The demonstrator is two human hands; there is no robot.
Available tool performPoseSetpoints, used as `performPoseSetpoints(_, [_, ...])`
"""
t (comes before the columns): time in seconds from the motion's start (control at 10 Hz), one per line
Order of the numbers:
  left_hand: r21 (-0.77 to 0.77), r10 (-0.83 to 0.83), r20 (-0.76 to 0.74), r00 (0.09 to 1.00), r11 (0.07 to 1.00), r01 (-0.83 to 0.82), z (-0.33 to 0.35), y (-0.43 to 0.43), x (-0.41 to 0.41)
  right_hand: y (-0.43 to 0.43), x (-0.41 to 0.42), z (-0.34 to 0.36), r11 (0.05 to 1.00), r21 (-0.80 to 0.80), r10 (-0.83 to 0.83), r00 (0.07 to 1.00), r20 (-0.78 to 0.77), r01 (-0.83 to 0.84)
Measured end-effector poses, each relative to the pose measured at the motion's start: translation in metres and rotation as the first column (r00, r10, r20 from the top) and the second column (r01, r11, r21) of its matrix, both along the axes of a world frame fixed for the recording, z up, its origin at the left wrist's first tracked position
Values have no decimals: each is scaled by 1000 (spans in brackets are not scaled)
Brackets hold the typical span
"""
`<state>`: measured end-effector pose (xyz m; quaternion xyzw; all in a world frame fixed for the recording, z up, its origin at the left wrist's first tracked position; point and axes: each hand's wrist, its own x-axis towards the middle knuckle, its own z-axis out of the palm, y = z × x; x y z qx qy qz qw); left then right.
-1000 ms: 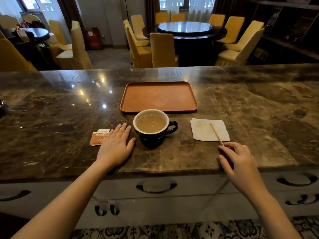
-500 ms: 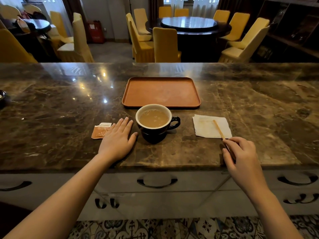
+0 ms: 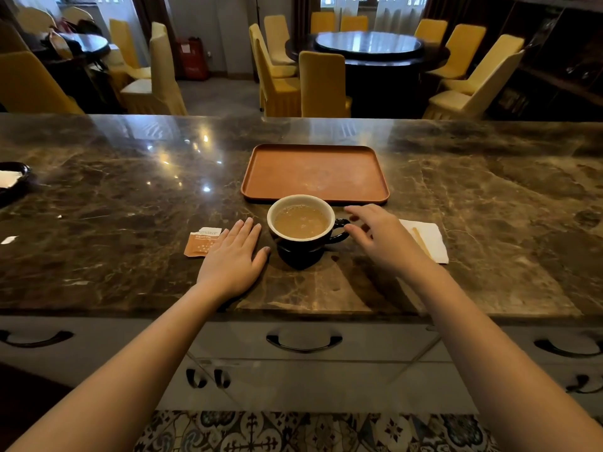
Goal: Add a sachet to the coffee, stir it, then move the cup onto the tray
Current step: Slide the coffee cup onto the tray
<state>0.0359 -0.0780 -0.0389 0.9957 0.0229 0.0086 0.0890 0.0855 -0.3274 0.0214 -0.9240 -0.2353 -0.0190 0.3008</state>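
The cup [image 3: 301,234], black outside and white within, stands on the marble counter [image 3: 130,207] just in front of the near rim of the orange tray [image 3: 315,172], not on it. It holds pale, milky coffee with a few bubbles at the surface, and its handle points to the person's right. The right hand [image 3: 380,238] hovers beside that handle with fingers spread and loosely curved, holding nothing; its thumb and forefinger lie close to the handle loop, though whether they touch it cannot be told. Behind that hand a white napkin [image 3: 429,238] lies flat on the counter with a thin wooden stirrer [image 3: 421,241] resting on it. On the cup's other side the left hand [image 3: 233,259] lies flat, palm down on the marble, fingers extended and together, its thumb just beside the cup's base. Just left of those fingers lies an orange sachet [image 3: 200,241], its white top end torn.
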Motion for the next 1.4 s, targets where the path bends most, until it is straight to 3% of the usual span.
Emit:
performPoseSetpoints(0.5, [13,0,-16,1000,1000,0,0,1,1,4,28,9,981,-26,178,948,-264,-191])
performPoseSetpoints(0.8, [10,1,7,1000,1000,-1,-2,1,1,2,27,1,976,182,189,865,-464,-116])
performPoseSetpoints(0.9, [11,-2,8,1000,1000,2,-1,1,1,3,26,-1,950,312,205,810,-549,-28])
performPoseSetpoints(1.1, [14,0,7,1000,1000,0,-1,1,1,11,23,-4,893,408,150,727,-670,191])
performPoseSetpoints(1.4, [12,3,2,1000,1000,-3,-1,2,1,12,21,-3,868,438,145,724,-675,234])
